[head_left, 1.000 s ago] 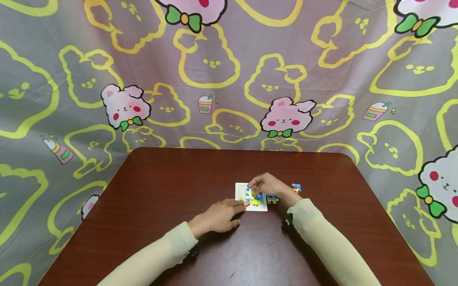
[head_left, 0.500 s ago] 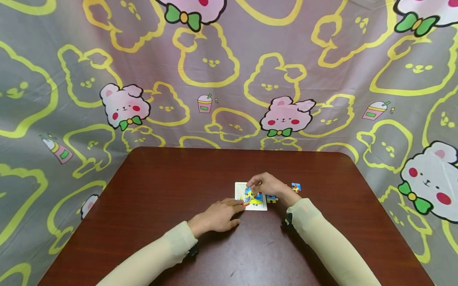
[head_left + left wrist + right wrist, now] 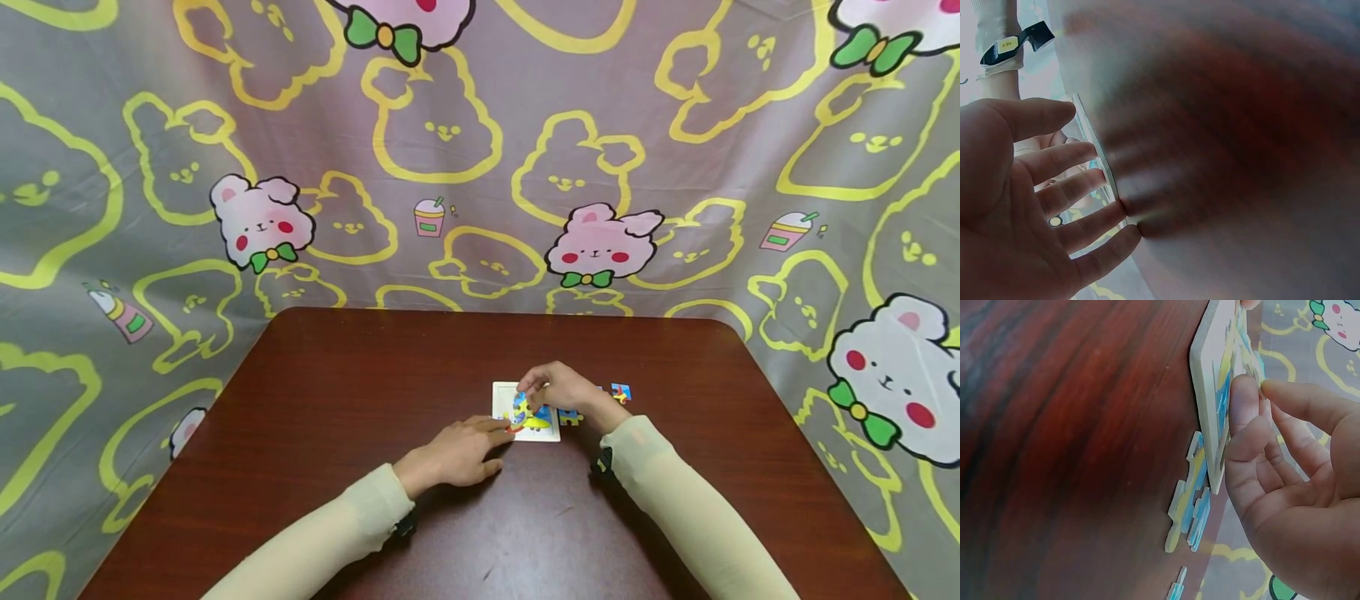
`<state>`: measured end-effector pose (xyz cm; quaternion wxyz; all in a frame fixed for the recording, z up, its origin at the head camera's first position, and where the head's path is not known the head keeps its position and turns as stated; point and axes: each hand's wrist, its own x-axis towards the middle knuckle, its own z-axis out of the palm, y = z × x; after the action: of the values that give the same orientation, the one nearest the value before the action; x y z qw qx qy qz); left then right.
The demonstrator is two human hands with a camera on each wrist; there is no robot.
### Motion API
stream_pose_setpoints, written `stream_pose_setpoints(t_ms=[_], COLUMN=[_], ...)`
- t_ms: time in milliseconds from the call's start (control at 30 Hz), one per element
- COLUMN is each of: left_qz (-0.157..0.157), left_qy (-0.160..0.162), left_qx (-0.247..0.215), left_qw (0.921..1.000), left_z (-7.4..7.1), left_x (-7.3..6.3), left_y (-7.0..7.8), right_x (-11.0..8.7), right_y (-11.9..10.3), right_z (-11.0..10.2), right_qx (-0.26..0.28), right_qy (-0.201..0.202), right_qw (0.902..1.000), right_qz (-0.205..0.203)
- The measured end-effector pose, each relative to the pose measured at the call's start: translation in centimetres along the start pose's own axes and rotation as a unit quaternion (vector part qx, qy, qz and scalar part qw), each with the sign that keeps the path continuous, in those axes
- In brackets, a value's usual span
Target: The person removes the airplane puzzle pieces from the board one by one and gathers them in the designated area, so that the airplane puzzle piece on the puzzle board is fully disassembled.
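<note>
A jigsaw puzzle board [image 3: 504,392] with a pale rim lies flat on the table, partly filled with blue and yellow pieces. My right hand [image 3: 558,387] is over its right side, pinching a puzzle piece [image 3: 1252,359] between thumb and fingertips. The piece is tilted above the board, and the fingers partly cover it. My left hand [image 3: 461,452] lies at the board's near left, fingers extended. In the left wrist view, its fingertips [image 3: 1130,234] touch the board's edge.
Loose puzzle pieces [image 3: 572,417] lie just right of the board, partly under the right wrist. Another loose piece [image 3: 621,392] sits farther right. The brown table [image 3: 360,375] ends at a patterned cloth backdrop [image 3: 480,192].
The piece in my right hand has turned slightly, and more of its blue shows. Both hands stay in nearly the same place, and the board has barely shifted.
</note>
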<state>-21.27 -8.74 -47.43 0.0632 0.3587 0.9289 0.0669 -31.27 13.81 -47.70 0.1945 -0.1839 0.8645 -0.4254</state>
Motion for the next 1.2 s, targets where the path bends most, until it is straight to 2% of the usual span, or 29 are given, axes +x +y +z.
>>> stream_pose_setpoints(t_ms=[533, 900, 1200], left_qz=[-0.001, -0.005, -0.009], left_qy=[-0.003, -0.004, -0.009], left_qx=[0.006, 0.005, 0.0], left_qw=[1.0, 1.0, 0.9999], left_z=[0.0, 0.0, 0.0], left_x=[-0.1, -0.1, -0.1], left_y=[0.0, 0.1, 0.1], right_x=[-0.7, -1.8, -2.4], right_y=[0.2, 0.9, 2.0], right_z=[-0.9, -2.1, -3.1], right_qx=[0.002, 0.032, 0.02], right_qy=[0.007, 0.015, 0.024], right_qw=[0.9999, 0.999, 0.9988], right_qz=[0.014, 0.027, 0.039])
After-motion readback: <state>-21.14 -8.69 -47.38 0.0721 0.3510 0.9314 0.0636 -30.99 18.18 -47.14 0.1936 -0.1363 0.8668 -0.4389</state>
